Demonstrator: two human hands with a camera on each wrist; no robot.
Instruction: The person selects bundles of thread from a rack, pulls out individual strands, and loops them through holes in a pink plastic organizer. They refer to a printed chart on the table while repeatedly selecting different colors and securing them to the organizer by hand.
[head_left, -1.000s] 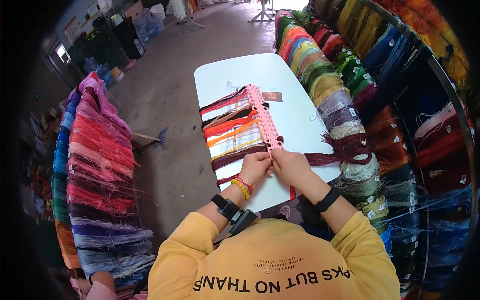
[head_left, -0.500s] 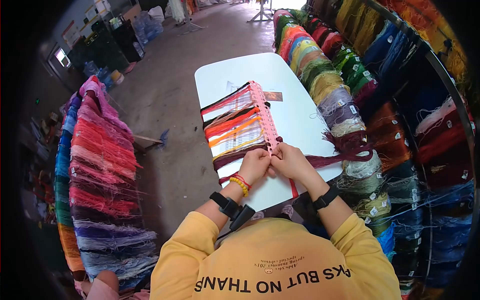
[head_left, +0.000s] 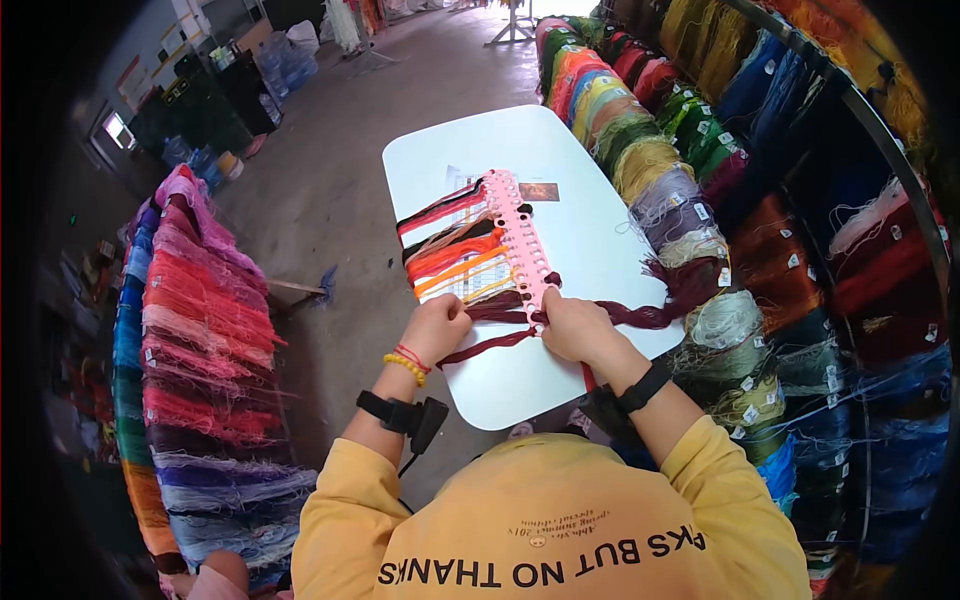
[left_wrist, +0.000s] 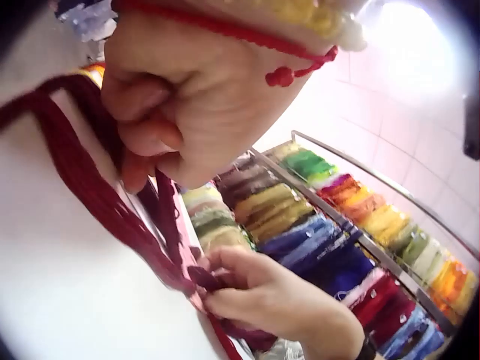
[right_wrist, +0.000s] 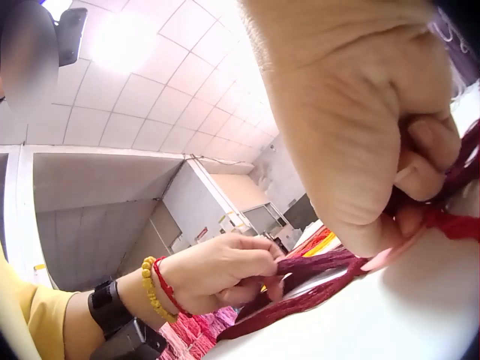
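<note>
A pink perforated strip lies lengthwise on a white board, with bundles of coloured thread hanging from its holes to the left. My left hand grips a dark maroon thread bundle in curled fingers and holds it stretched to the left of the strip. At the strip's near end, my right hand pinches the strip together with maroon thread. A second maroon bundle runs slack from the same end across the board. More maroon thread trails out to the right from under my right hand.
The white board carries a printed sheet and a small picture. Racks of coloured thread hanks line the right side. Another rack of pink, red and blue hanks stands left, with part of another person below it.
My left hand has moved away from the strip's near end to the left, drawing maroon thread with it. My right hand has stayed at the strip's near end.
</note>
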